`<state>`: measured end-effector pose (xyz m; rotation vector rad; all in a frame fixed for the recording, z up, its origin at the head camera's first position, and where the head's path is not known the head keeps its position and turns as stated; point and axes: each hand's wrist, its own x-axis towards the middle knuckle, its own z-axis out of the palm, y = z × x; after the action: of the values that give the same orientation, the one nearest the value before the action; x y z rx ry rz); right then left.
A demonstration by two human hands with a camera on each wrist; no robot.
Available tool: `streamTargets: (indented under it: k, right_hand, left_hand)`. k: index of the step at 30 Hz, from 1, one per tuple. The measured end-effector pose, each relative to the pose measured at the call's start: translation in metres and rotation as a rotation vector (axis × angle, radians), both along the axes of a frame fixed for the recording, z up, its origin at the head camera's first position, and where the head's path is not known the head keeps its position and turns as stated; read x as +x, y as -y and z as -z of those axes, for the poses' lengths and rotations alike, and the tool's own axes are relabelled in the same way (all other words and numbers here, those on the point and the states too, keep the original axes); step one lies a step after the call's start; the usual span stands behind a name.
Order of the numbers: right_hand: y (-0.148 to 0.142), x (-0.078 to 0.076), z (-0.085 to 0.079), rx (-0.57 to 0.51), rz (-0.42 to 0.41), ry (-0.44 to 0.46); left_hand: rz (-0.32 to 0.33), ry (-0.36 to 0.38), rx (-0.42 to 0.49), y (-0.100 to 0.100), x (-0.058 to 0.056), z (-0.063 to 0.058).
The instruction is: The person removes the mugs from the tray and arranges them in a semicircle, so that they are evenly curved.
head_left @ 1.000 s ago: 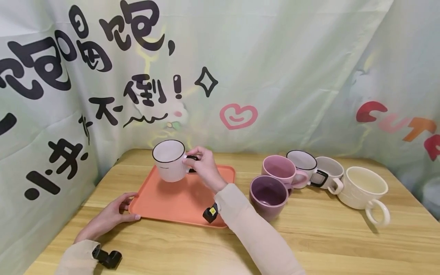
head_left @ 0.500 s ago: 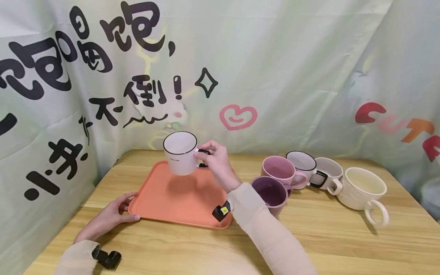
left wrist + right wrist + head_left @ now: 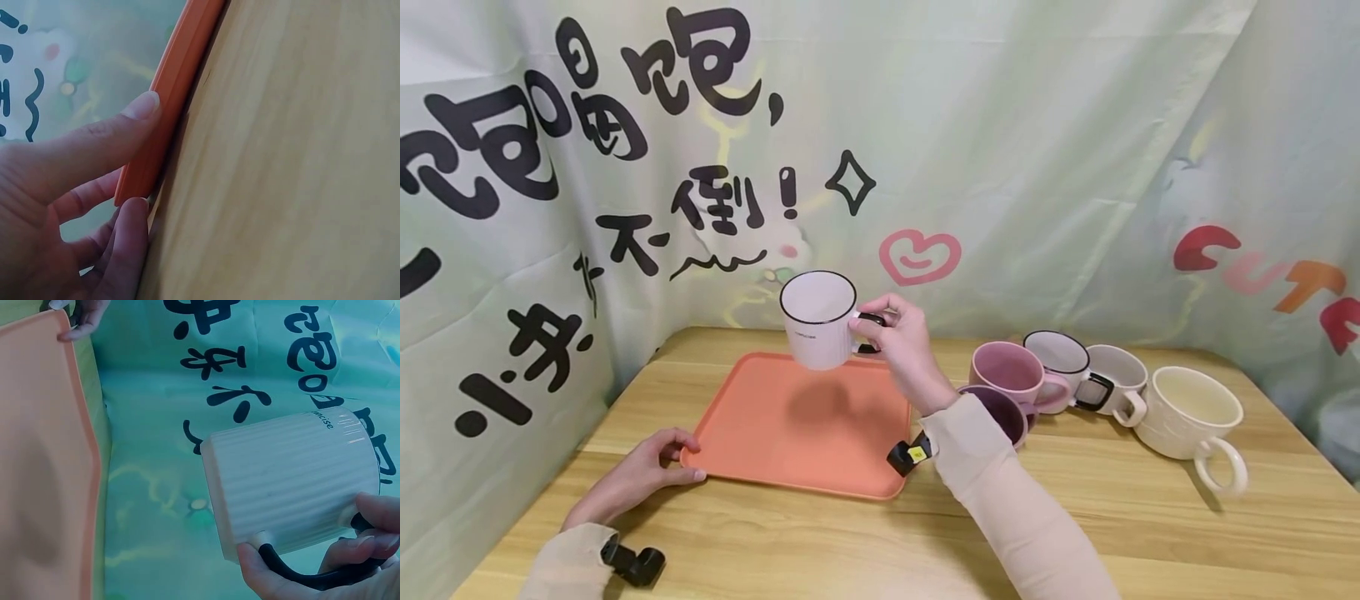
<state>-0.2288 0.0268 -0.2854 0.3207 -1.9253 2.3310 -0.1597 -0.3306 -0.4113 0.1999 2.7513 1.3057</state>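
My right hand holds a white ribbed mug by its black handle. The mug is upright, with a thin dark rim and small lettering on its side. It hangs in the air above the far part of an orange tray, and its shadow falls on the tray. At the tray's near left corner my left hand grips the edge. In the left wrist view, the thumb lies along the tray's orange side, with other fingers around the corner.
Right of the tray stand a purple mug, a pink mug, a white black-rimmed mug, a light grey mug and a large cream mug. A printed curtain closes off the back and left of the wooden table.
My right hand has lifted the white mug from low over the tray and carried it up and to the right. My left hand and the tray have stayed in place.
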Motion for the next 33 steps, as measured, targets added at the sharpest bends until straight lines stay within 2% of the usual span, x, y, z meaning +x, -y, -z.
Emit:
streamTargets:
  k: [6, 21, 28, 33]
  right_hand:
    - [-0.011, 0.003, -0.003, -0.011, 0.002, -0.008]
    - [-0.039, 0.006, -0.013, -0.05, 0.011, -0.009]
    - [-0.056, 0.008, -0.017, -0.059, 0.034, 0.008]
    - [-0.068, 0.011, -0.016, -0.072, 0.055, 0.022]
  left_hand:
    - [0.02, -0.004, 0.029, 0.0, 0.002, 0.001]
    - [0.026, -0.005, -0.053, 0.0, 0.0, -0.001]
    - [0.045, 0.012, 0.02, 0.001, -0.003, -0.001]
    - [0.044, 0.01, 0.033, 0.002, -0.003, -0.001]
